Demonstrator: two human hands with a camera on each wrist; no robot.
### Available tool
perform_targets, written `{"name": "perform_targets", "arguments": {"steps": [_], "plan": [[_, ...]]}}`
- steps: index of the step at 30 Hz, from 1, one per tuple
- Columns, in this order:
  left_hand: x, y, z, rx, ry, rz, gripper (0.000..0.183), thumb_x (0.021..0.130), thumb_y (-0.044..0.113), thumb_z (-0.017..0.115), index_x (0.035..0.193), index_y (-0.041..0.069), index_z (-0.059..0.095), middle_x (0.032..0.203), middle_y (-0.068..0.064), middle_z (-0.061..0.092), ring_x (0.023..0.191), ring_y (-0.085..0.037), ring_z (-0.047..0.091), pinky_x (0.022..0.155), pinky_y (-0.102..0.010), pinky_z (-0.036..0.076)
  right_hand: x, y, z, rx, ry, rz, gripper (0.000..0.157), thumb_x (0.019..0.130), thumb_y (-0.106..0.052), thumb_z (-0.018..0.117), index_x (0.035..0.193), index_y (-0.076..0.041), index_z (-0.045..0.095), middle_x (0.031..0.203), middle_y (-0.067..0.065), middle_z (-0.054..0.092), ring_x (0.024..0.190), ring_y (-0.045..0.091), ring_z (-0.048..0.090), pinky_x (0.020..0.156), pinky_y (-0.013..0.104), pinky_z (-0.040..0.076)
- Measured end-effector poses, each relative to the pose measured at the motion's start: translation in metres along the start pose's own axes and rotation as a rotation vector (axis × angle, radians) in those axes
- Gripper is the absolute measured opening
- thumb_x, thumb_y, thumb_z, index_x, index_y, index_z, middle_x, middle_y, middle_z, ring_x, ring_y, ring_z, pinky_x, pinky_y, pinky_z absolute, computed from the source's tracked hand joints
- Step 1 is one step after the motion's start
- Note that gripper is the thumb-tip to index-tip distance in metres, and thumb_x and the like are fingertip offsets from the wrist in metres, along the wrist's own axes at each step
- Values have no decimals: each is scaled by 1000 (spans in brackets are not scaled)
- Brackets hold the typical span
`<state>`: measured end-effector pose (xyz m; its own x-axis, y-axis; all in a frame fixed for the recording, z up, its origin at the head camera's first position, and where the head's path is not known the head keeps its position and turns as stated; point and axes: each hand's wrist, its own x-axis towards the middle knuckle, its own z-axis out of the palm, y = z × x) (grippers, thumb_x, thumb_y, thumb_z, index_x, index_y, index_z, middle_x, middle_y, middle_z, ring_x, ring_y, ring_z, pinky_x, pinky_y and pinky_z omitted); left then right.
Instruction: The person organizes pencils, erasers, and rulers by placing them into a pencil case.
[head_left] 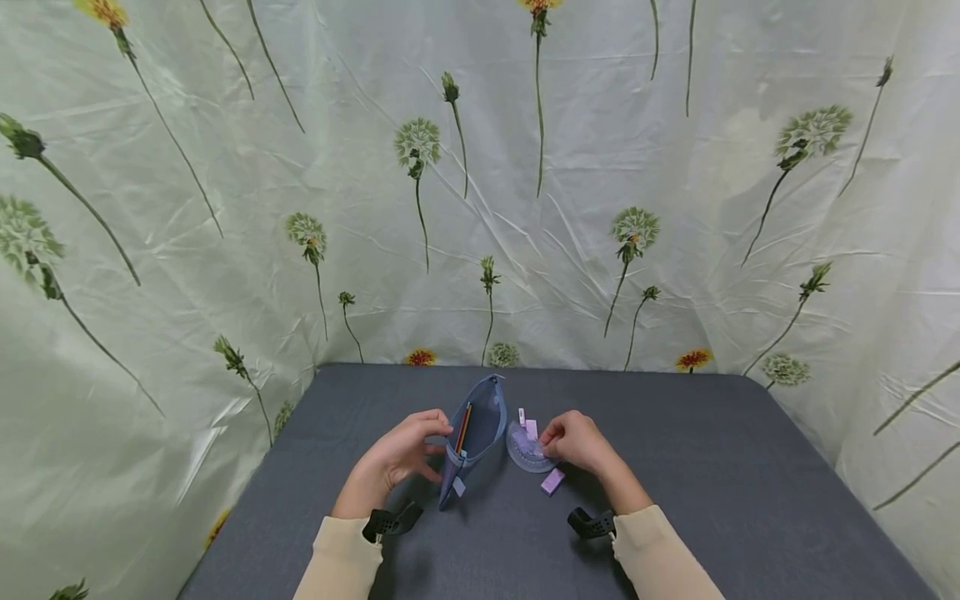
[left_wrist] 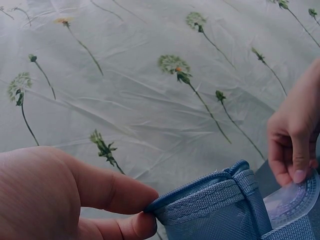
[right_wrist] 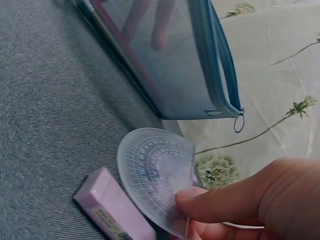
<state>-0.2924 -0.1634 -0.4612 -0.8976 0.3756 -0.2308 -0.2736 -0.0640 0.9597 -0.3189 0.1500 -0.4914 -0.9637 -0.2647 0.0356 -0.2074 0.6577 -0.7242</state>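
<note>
Head view: pencils (head_left: 463, 428) already sit in the pouch (head_left: 489, 418) the left grip (head_left: 405, 450) pinches; the protractor (head_left: 523, 454) the right grip (head_left: 581, 442) pinches and a pink box (head_left: 552, 482) remain outside.

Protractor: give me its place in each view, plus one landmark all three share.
Head: protractor lower middle, slightly right of centre, pinched by the right hand.
Left wrist: protractor at lower right, partly hidden by the blue pouch.
Right wrist: protractor lower middle, beside a pink box.
Shared landmark: the blue pouch.
</note>
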Motion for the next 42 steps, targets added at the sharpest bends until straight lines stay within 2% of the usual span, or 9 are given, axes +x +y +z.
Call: {"name": "perform_targets", "arguments": {"steps": [8, 13, 24, 34, 42], "plan": [[1, 0, 0, -2, 11, -8, 19, 99, 15, 55, 81, 15, 52, 129, -28, 44, 109, -44, 56, 67, -70, 47, -3, -4, -10, 113, -98, 15, 7, 79, 6, 72, 85, 1, 72, 72, 4, 65, 60, 17, 59, 56, 33, 51], [1, 0, 1, 2, 10, -9, 18, 99, 15, 55, 81, 15, 51, 129, -29, 43, 115, -49, 53, 66, -70, 47, -5, -7, -16, 170, -127, 3, 10, 81, 6, 71, 91, 6, 72, 74, 7, 66, 62, 17, 60, 59, 35, 53], [1, 1, 2, 4, 10, -3, 18, 100, 15, 53, 82, 15, 51, 130, -29, 41, 112, -47, 54, 67, -69, 48, -7, -11, -24, 242, -119, 29, 14, 85, 4, 72, 98, 8, 72, 77, 11, 68, 64, 20, 63, 64, 43, 56], [1, 0, 3, 12, 17, -6, 18, 99, 15, 54, 82, 15, 51, 126, -27, 45, 114, -49, 54, 67, -70, 47, -7, -11, -26, 273, -129, 43, 19, 78, 9, 64, 97, 11, 70, 74, 12, 68, 61, 17, 61, 61, 38, 56], [1, 0, 3, 13, 22, -9, 17, 99, 15, 54, 82, 15, 52, 125, -28, 46, 112, -48, 55, 66, -69, 48, -8, -17, -32, 321, -128, 57, 23, 84, 6, 66, 105, 12, 69, 80, 16, 69, 64, 19, 64, 65, 40, 57]]}}
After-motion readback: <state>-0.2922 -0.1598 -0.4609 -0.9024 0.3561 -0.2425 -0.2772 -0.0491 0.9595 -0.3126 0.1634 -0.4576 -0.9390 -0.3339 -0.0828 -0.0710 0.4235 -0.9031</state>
